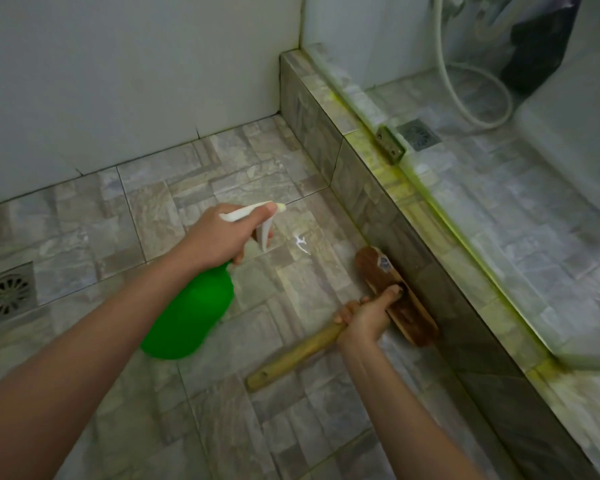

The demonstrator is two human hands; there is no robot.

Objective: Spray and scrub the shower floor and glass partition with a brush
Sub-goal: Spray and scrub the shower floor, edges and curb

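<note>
Brush [376, 271] lies with its head flat against the curb [326, 133], long axis along it, handle running away from the curb into our right hand [364, 317], which grips just behind the head; our left hand [222, 237], farther from the curb, grips the bottle [191, 306].

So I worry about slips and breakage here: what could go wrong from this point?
The grey tiled floor shows a wet glare patch, so feet could slip. The wooden long-handled brush, gripped by the right hand, presses the tiled kerb just below the glass partition; a high stroke might knock the glass. The left hand holds the green plastic spray bottle alone; if wet, it could slip.
</note>
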